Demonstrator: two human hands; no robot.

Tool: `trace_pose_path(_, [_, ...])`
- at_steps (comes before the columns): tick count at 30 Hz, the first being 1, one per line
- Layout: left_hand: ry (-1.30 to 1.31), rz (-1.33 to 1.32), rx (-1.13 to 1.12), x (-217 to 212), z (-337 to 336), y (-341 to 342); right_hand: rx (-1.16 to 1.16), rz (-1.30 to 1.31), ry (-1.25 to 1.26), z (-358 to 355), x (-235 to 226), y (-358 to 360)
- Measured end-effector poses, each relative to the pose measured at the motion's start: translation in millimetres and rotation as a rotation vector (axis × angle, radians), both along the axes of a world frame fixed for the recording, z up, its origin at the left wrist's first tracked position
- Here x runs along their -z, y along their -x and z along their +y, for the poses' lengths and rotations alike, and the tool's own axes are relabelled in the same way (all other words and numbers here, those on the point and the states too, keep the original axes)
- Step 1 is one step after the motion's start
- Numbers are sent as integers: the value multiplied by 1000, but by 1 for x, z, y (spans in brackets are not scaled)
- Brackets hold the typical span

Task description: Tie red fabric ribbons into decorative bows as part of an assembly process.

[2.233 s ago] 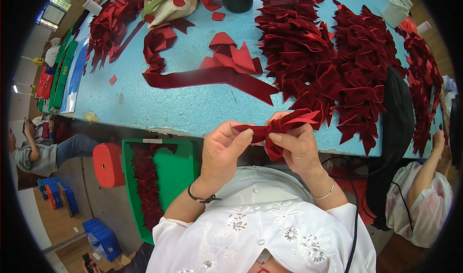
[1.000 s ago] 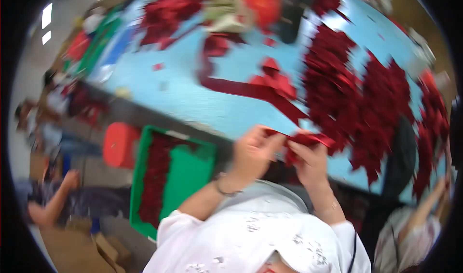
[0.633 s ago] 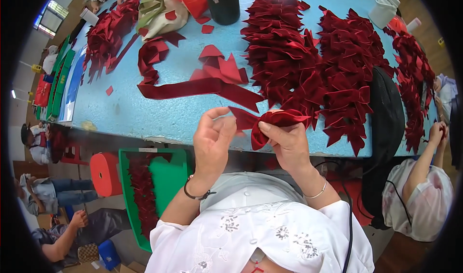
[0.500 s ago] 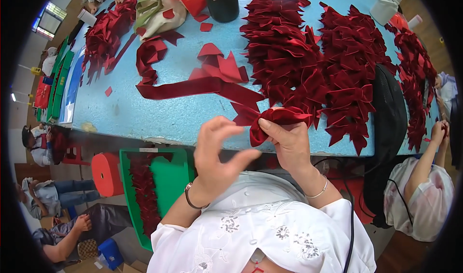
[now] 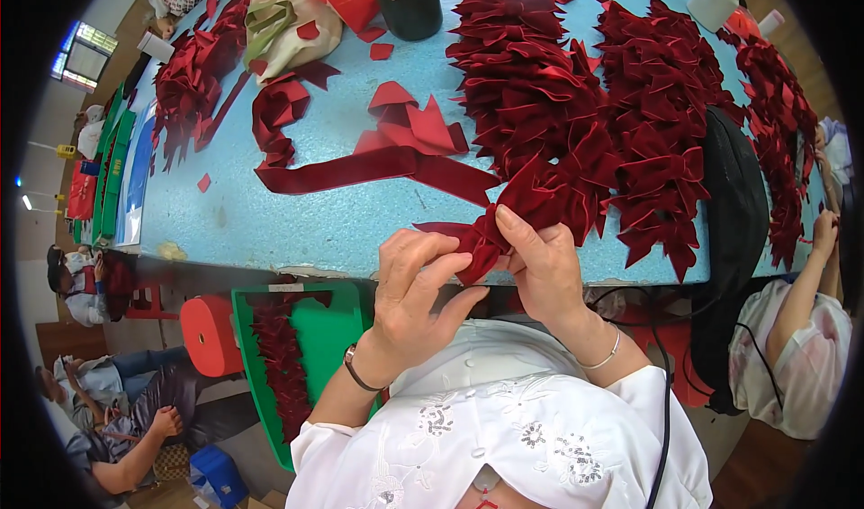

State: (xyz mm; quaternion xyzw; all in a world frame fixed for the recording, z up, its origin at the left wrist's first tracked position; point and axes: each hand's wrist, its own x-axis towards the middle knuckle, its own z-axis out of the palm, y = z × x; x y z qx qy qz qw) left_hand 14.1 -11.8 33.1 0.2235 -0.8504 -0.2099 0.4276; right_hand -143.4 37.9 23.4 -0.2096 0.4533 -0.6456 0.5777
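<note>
A dark red velvet bow [image 5: 489, 235] is pinched between the thumb and fingers of my right hand [image 5: 544, 266], just above the table's near edge. Its loops and tails spread to both sides of the pinch. My left hand [image 5: 416, 284] is beside the bow's left end, fingers bent and thumb held apart. The left fingertips come close to the bow; whether they touch it I cannot tell. A long strip of the same velvet ribbon [image 5: 351, 171] lies beyond my hands, its right end reaching the bow. Folded red ribbon pieces [image 5: 423, 124] rest behind that strip.
Rows of finished bows [image 5: 531, 86] cover the blue table's [image 5: 225, 221] right side, with another pile [image 5: 193, 72] at far left. A black bottle [image 5: 405, 3] and cloth bag [image 5: 292, 27] stand at the back. Below are a green bin [image 5: 333, 347] and red stool [image 5: 211, 333]. People sit nearby.
The bow has turned in my right hand, and one part now points up and away. My left hand has come closer to it, with its fingers more bent.
</note>
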Motion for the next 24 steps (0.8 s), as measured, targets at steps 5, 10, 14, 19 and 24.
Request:
trace_pose_path(5, [133, -11, -48, 9, -3, -5, 49, -10, 33, -3, -6, -9])
trace_pose_path(10, [126, 39, -135, 12, 1, -3, 6, 29, 53, -2, 1, -10])
trace_pose_path(14, [194, 38, -147, 11, -1, -3, -37, 55, 60, 0, 3, -11])
trace_pose_path(19, [211, 2, -109, 9, -2, -7, 108, 75, 111, -2, 4, -18])
trace_pose_path(24, [139, 143, -165, 22, -7, -3, 67, 33, 102, 2, 3, -11])
